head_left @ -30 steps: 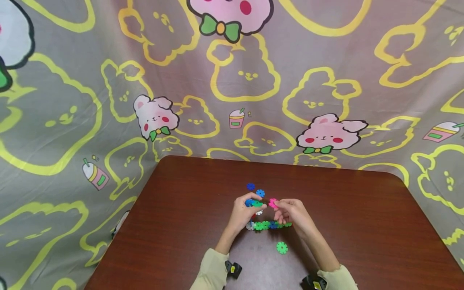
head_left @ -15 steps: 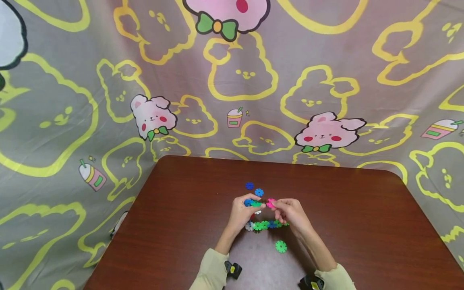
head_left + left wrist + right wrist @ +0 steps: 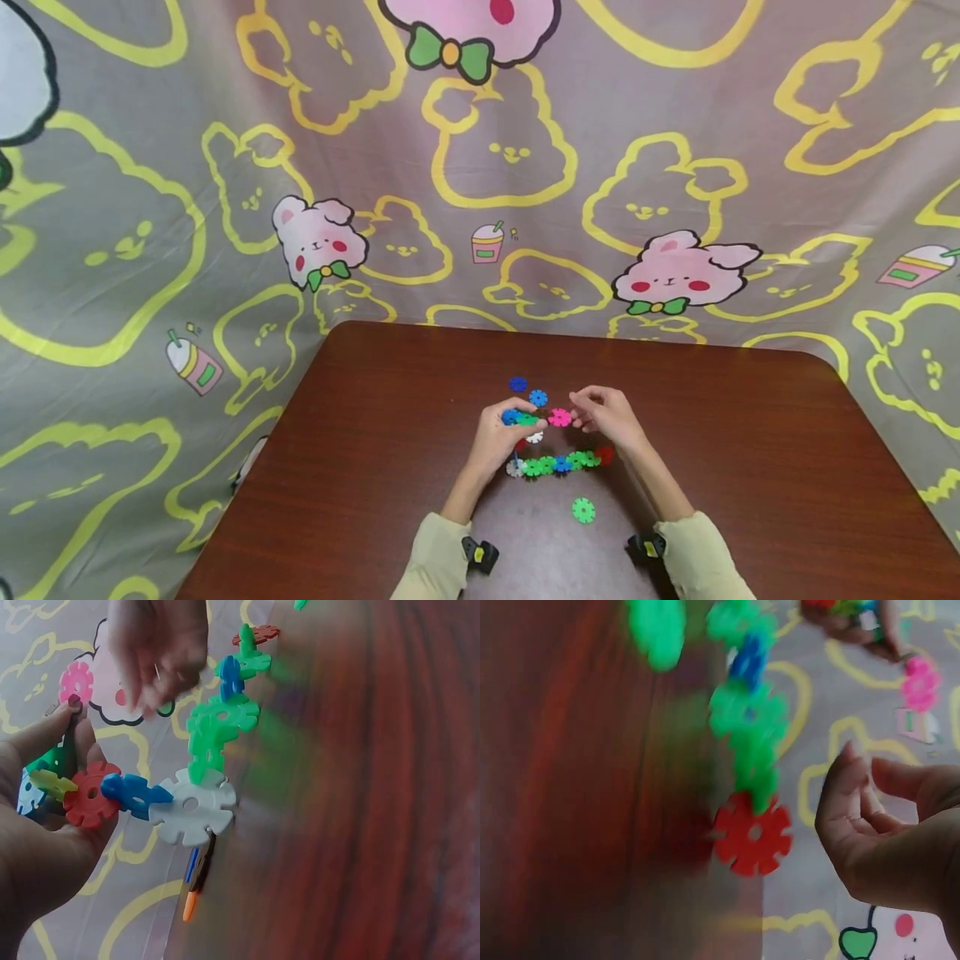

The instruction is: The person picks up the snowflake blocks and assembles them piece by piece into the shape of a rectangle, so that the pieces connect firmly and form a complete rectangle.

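Left hand (image 3: 499,435) pinches part of a disc chain (image 3: 547,466) between thumb and fingers; the right hand (image 3: 609,415), fingers loosely bent, holds nothing, just beside the chain's far-end pink disc (image 3: 559,417). Beyond both hands hangs a grey cloth (image 3: 390,167) printed with yellow animal outlines and pink rabbit faces; below them spreads a reddish-brown tabletop (image 3: 390,433). Two pale sleeves (image 3: 435,554) cover the arms, with a black device (image 3: 480,555) at each wrist.

The chain is of bright plastic discs, notched round the rim and holed in the middle, slotted together at angles so that some show flat and others edge-on. Its longest stretch lies between the hands, on the person's side, and counts seven: one white disc (image 3: 176,816) near the left hand, four green discs, one blue disc, and one red disc (image 3: 754,855) near the right hand. Whether this stretch touches the tabletop is unclear. From the white end a second run enters the left palm: one blue, one red, one yellow, then a lighter blue and a green, partly covered.

Three loose discs lie apart: two blue discs (image 3: 537,398) just beyond the left hand, and one green disc (image 3: 583,510) on the person's side of both hands.
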`<action>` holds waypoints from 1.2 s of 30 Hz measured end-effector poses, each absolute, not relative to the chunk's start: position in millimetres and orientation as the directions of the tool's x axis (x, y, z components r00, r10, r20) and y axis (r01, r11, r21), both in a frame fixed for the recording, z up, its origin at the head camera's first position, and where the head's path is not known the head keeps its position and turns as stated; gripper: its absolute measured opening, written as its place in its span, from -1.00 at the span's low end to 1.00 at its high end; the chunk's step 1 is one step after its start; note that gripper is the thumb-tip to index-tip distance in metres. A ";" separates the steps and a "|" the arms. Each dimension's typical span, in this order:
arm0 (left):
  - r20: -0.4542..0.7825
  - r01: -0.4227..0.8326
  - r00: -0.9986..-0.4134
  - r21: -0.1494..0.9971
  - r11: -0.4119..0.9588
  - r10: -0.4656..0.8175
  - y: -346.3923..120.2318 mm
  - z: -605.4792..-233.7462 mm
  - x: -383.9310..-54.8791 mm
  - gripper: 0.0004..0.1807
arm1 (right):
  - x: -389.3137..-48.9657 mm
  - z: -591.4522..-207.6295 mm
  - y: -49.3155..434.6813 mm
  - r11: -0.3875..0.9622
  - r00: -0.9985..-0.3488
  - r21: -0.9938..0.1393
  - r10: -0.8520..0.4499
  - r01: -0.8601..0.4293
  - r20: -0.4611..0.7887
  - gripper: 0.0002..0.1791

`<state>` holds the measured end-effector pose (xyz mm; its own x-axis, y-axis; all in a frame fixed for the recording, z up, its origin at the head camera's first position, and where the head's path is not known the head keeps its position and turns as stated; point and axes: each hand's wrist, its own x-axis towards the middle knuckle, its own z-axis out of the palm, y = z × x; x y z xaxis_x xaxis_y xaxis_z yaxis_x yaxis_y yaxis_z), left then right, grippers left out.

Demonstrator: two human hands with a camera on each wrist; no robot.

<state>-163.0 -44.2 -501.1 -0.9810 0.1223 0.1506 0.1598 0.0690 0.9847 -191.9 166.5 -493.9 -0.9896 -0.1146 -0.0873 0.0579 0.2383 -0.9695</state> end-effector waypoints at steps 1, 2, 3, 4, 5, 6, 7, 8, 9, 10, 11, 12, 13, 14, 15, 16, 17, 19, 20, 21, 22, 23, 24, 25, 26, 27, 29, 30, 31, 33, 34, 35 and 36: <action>0.149 0.158 -0.981 0.985 0.068 0.126 -44.5 -504.2 -164.2 -0.83 | -198.1 -496.8 165.7 0.282 -0.991 -0.959 -0.122 0.024 -0.060 -0.73; 0.148 0.158 -0.980 0.985 0.066 0.131 -44.9 -506.0 -165.1 -0.83 | -204.1 -499.8 165.0 0.328 -0.990 -0.945 -0.138 -0.013 -0.034 -0.75; 0.149 0.159 -0.979 0.985 0.062 0.138 -45.3 -507.3 -165.6 -0.83 | -210.0 -502.8 163.5 0.370 -0.989 -0.928 -0.147 -0.038 -0.018 -0.77; 0.151 0.160 -0.978 0.985 0.057 0.147 -45.9 -508.1 -165.8 -0.83 | -215.4 -505.3 162.0 0.415 -0.986 -0.907 -0.165 -0.065 -0.005 -0.79; 0.153 0.162 -0.976 0.985 0.049 0.157 -46.4 -508.7 -166.0 -0.83 | -220.2 -507.1 159.8 0.454 -0.984 -0.887 -0.180 -0.085 0.003 -0.80; 0.157 0.166 -0.974 0.985 0.042 0.164 -47.0 -509.4 -166.3 -0.82 | -224.8 -508.8 157.2 0.487 -0.980 -0.867 -0.201 -0.106 0.007 -0.80; 0.161 0.169 -0.972 0.985 0.034 0.168 -48.0 -510.1 -166.9 -0.82 | -229.2 -509.6 153.8 0.520 -0.976 -0.845 -0.219 -0.126 0.011 -0.79; 0.167 0.175 -0.971 0.984 0.027 0.173 -48.9 -510.0 -167.1 -0.82 | -233.1 -510.4 150.2 0.550 -0.971 -0.822 -0.238 -0.146 0.014 -0.77; 0.173 0.179 -0.968 0.984 0.019 0.180 -49.8 -510.0 -167.1 -0.83 | -236.6 -510.7 146.2 0.573 -0.967 -0.803 -0.254 -0.161 0.013 -0.76; 0.177 0.183 -0.966 0.983 0.014 0.187 -50.7 -510.0 -167.3 -0.83 | -239.8 -510.8 142.4 0.595 -0.962 -0.782 -0.273 -0.187 0.022 -0.75; 0.181 0.186 -0.964 0.982 0.010 0.195 -51.4 -510.0 -167.6 -0.83 | -242.8 -511.2 138.6 0.612 -0.957 -0.764 -0.288 -0.206 0.027 -0.75; 0.185 0.190 -0.962 0.982 0.009 0.200 -52.0 -509.8 -167.8 -0.83 | -245.4 -511.9 135.1 0.629 -0.952 -0.743 -0.303 -0.229 0.038 -0.75; 0.186 0.192 -0.961 0.981 0.012 0.204 -52.6 -509.7 -167.8 -0.83 | -247.5 -512.5 132.0 0.645 -0.947 -0.721 -0.318 -0.253 0.048 -0.76; 0.185 0.192 -0.961 0.981 0.013 0.206 -53.0 -509.6 -167.8 -0.83 | -249.0 -513.3 129.4 0.659 -0.941 -0.699 -0.333 -0.276 0.058 -0.76; 0.184 0.192 -0.961 0.981 0.017 0.207 -53.3 -509.6 -168.0 -0.83 | -250.3 -514.1 127.2 0.670 -0.935 -0.680 -0.347 -0.298 0.068 -0.77; 0.183 0.191 -0.961 0.981 0.021 0.205 -53.5 -509.6 -168.2 -0.82 | -251.5 -515.2 125.7 0.682 -0.930 -0.657 -0.360 -0.322 0.082 -0.77; 0.183 0.190 -0.962 0.981 0.020 0.202 -53.6 -509.6 -168.5 -0.83 | -252.1 -516.2 124.9 0.687 -0.925 -0.644 -0.369 -0.336 0.089 -0.77; 0.180 0.187 -0.965 0.982 0.023 0.192 -53.9 -509.2 -168.7 -0.83 | -252.8 -518.7 125.3 0.687 -0.923 -0.641 -0.372 -0.343 0.096 -0.77; 0.178 0.186 -0.966 0.982 0.023 0.185 -54.1 -509.1 -168.8 -0.83 | -252.9 -519.8 126.6 0.680 -0.924 -0.649 -0.369 -0.341 0.099 -0.77; 0.178 0.185 -0.968 0.982 0.025 0.178 -54.4 -508.7 -168.6 -0.83 | -253.0 -520.7 127.9 0.668 -0.930 -0.670 -0.356 -0.323 0.093 -0.78; 0.174 0.181 -0.970 0.983 0.025 0.172 -53.9 -508.5 -168.3 -0.83 | -252.7 -521.9 130.9 0.654 -0.936 -0.693 -0.341 -0.302 0.086 -0.79; 0.171 0.177 -0.971 0.984 0.023 0.166 -53.4 -508.2 -168.0 -0.83 | -252.0 -522.8 133.9 0.637 -0.943 -0.720 -0.324 -0.276 0.075 -0.80; 0.166 0.172 -0.974 0.985 0.026 0.157 -53.0 -507.8 -167.7 -0.82 | -251.3 -523.6 137.1 0.618 -0.950 -0.746 -0.307 -0.249 0.063 -0.83; 0.160 0.166 -0.976 0.986 0.027 0.149 -52.7 -507.9 -167.8 -0.82 | -250.5 -524.0 140.3 0.599 -0.955 -0.768 -0.292 -0.228 0.055 -0.85; 0.158 0.163 -0.977 0.986 0.024 0.140 -52.6 -508.1 -168.0 -0.82 | -249.3 -523.9 143.3 0.578 -0.960 -0.791 -0.277 -0.203 0.044 -0.87; 0.156 0.160 -0.979 0.987 0.021 0.133 -52.6 -508.1 -168.3 -0.82 | -248.0 -523.6 145.9 0.549 -0.965 -0.817 -0.262 -0.174 0.029 -0.89; 0.157 0.161 -0.980 0.987 0.019 0.124 -52.9 -509.3 -169.8 -0.82 | -244.4 -522.1 151.3 0.488 -0.970 -0.863 -0.244 -0.133 0.012 -0.90; 0.160 0.164 -0.980 0.986 0.021 0.122 -53.1 -509.9 -170.5 -0.82 | -242.3 -520.9 153.7 0.454 -0.971 -0.883 -0.237 -0.120 0.010 -0.89; 0.165 0.169 -0.979 0.985 0.018 0.120 -53.4 -510.3 -171.1 -0.82 | -240.2 -519.9 155.9 0.421 -0.973 -0.900 -0.231 -0.111 0.012 -0.88; 0.173 0.177 -0.978 0.984 0.026 0.118 -54.1 -510.6 -171.6 -0.81 | -234.6 -517.6 159.8 0.347 -0.975 -0.933 -0.222 -0.098 0.020 -0.86; 0.178 0.182 -0.977 0.983 0.031 0.117 -54.5 -511.1 -171.9 -0.80 | -231.5 -516.2 161.7 0.313 -0.976 -0.945 -0.218 -0.094 0.025 -0.84; 0.181 0.186 -0.976 0.982 0.032 0.117 -54.7 -511.4 -172.1 -0.80 | -228.0 -514.2 163.4 0.284 -0.977 -0.955 -0.211 -0.088 0.027 -0.83; 0.184 0.189 -0.976 0.981 0.033 0.115 -54.8 -511.2 -172.2 -0.80 | -224.2 -512.1 165.0 0.252 -0.979 -0.965 -0.203 -0.079 0.027 -0.82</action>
<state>-172.2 -54.8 -511.2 -0.9761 0.1154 0.1839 0.1888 0.0328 0.9815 -224.2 165.0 -512.1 -0.9788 -0.2031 0.0268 -0.0787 0.2521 -0.9645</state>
